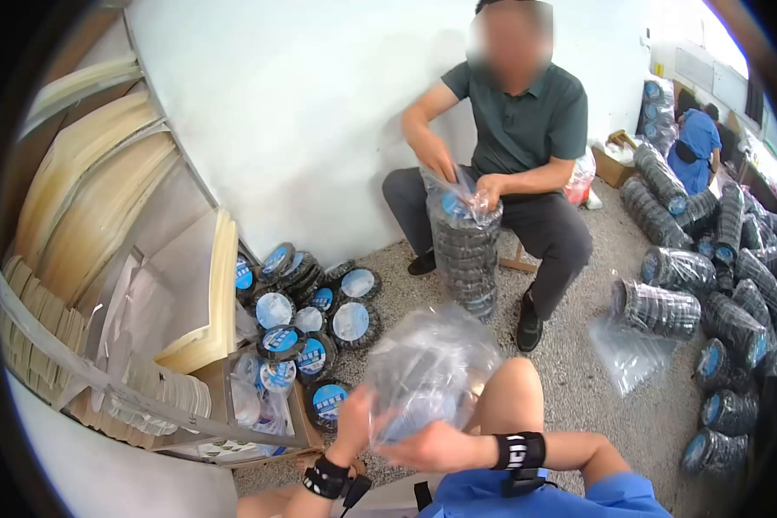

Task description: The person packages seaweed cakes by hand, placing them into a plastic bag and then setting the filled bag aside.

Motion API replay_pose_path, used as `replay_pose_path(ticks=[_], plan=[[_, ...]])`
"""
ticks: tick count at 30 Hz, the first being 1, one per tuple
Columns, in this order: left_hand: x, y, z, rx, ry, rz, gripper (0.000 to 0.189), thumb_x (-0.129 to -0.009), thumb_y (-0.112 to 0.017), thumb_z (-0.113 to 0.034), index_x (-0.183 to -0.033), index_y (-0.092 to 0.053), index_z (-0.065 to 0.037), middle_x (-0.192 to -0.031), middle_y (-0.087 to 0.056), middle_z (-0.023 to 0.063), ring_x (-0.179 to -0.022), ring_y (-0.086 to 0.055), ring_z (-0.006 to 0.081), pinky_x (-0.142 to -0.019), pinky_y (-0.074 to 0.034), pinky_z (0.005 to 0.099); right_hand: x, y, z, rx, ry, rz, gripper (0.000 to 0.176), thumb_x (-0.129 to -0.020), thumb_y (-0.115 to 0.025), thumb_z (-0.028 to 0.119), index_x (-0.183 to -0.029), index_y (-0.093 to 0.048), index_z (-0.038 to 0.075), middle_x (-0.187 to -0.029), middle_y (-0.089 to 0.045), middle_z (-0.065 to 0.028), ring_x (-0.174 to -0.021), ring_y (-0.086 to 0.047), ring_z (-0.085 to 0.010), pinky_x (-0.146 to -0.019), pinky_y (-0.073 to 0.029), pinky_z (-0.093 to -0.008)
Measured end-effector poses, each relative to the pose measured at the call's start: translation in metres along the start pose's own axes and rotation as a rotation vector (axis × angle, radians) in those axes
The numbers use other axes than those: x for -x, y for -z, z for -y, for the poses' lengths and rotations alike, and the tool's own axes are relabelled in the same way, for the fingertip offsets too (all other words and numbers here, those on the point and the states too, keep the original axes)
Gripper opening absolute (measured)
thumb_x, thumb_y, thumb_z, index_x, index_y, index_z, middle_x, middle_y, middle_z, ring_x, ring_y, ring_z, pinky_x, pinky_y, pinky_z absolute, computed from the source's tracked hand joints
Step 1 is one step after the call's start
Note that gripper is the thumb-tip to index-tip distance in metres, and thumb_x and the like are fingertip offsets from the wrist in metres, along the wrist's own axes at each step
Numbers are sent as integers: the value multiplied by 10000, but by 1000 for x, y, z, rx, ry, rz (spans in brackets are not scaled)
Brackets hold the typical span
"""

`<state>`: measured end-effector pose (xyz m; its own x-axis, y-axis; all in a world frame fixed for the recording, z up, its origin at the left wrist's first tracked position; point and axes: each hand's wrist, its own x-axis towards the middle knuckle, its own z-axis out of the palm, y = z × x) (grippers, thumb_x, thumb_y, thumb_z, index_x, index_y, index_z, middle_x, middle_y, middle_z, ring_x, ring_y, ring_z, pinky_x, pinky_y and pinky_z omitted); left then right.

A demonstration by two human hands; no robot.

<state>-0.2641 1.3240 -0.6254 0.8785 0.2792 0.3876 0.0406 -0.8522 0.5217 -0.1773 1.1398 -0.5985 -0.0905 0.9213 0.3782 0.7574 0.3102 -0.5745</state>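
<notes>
Left hand (pixel 356 420), black wrist strap, grip pinched on the lower left edge of a clear plastic bag (pixel 429 358). Right hand (pixel 433 447), also strapped at the wrist, grip closed on the bag's bottom from the right side. The bag is held up between both hands, in front of the wearer's bare knee (pixel 511 388) and above the floor (pixel 570 380). It is crumpled and blurred. Something pale blue shows through near the bottom, can't tell what.

Loose pile of black rolls with blue-and-white labels (pixel 312 319) on the floor just left of the bag, against the white wall (pixel 302 112). Open cardboard box (pixel 220 380) beside the pile, with a few rolls and plastic in it. Stacked pale sheets (pixel 104 190) at far left.

Opposite, a seated co-worker in a dark green polo (pixel 518 112), both hands at the mouth of a bagged stack of rolls (pixel 464 250) standing upright between the knees. Empty flat bag (pixel 626 354) on the floor to the right. Many more bagged stacks (pixel 665 306) are heaped along the right side. Another person in blue (pixel 695 142) is far back right, partly hidden.
</notes>
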Motion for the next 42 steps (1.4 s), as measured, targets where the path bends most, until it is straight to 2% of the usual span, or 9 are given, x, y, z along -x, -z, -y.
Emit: replay_pose_path(ticks=[4, 14, 17, 18, 21, 28, 32, 37, 42], plan=[[21, 21, 55, 764, 725, -396, 387, -832, -667, -257, -1016, -588, 74, -922, -642, 80, -769, -580, 183, -689, -468, 311, 3, 6, -7, -344, -83, -84, 289, -934, -487, 265, -1166, -596, 129, -728, -618, -94, -621, -606, -198, -592, -502, -326], [94, 149, -12, 1214, 328, -869, 547, -939, -409, -380, -1318, -333, 8, -1232, -506, 185, -1113, -523, 326, -937, -441, 494, -6, 92, -35, -1563, -499, -735, 555, -986, -315, 438, -1309, -433, 3, -498, -359, 47, -399, -300, -46, -389, -248, -202], [87, 124, -36, 65, 514, -299, 541, -884, -463, -466, -1143, -550, 1, -1199, -551, 169, -1091, -546, 310, -895, -461, 424, -13, 88, -17, -1328, -494, -542, 494, -993, -318, 401, -1320, -451, 54, -484, -416, 4, -394, -349, -74, -402, -312, -226], [52, 119, -68, -96, -293, -333, 370, -783, -650, -359, -897, -646, -6, -1129, -592, 187, -972, -615, 316, -803, -506, 394, -11, 96, -10, -1321, -494, -534, 494, -993, -318, 401, -1320, -451, 54, -484, -416, 4, -394, -349, -74, -402, -312, -226], [46, 91, -66, 24, -265, -159, 417, -593, -812, -308, -800, -621, -2, -1037, -605, 210, -880, -638, 341, -755, -517, 391, 4, 130, 13, 15, -484, -480, 301, -954, -439, 179, -1194, -597, 91, -511, -497, -93, -459, -537, -153, -501, -443, -318], [7, 39, -81, -15, -269, -94, 335, -705, -752, -246, -867, -624, 18, -965, -630, 167, -757, -636, 331, -639, -511, 374, 17, 100, 50, 36, 105, -143, 376, -844, -546, 154, -1219, -566, 140, -763, -620, -80, -579, -588, -193, -542, -485, -302], [21, 9, 6, 843, 556, -237, 334, -843, -646, -292, -993, -610, 4, -942, -667, 104, -764, -657, 248, -643, -509, 352, 18, 23, 52, 223, 60, 167, 509, -772, -539, 47, -1277, -498, 89, -786, -580, -73, -611, -600, -195, -518, -498, -290], [66, -1, 40, 1788, 1017, -384, 414, -926, -513, -354, -1161, -543, -15, -1087, -628, 90, -1016, -596, 207, -874, -478, 365, 36, 58, -24, 340, -339, -412, 312, -691, -565, 46, -1002, -577, 71, -766, -556, -98, -618, -575, -260, -548, -485, -352], [78, -85, 74, 1464, 1135, -242, 455, -939, -463, -385, -1181, -534, -6, -1146, -596, 112, -1068, -564, 231, -936, -428, 368, 39, -25, -37, -111, -167, 31, 95, -715, -587, 68, -734, -496, 45, -677, -523, -134, -605, -533, -316, -567, -435, -403]])
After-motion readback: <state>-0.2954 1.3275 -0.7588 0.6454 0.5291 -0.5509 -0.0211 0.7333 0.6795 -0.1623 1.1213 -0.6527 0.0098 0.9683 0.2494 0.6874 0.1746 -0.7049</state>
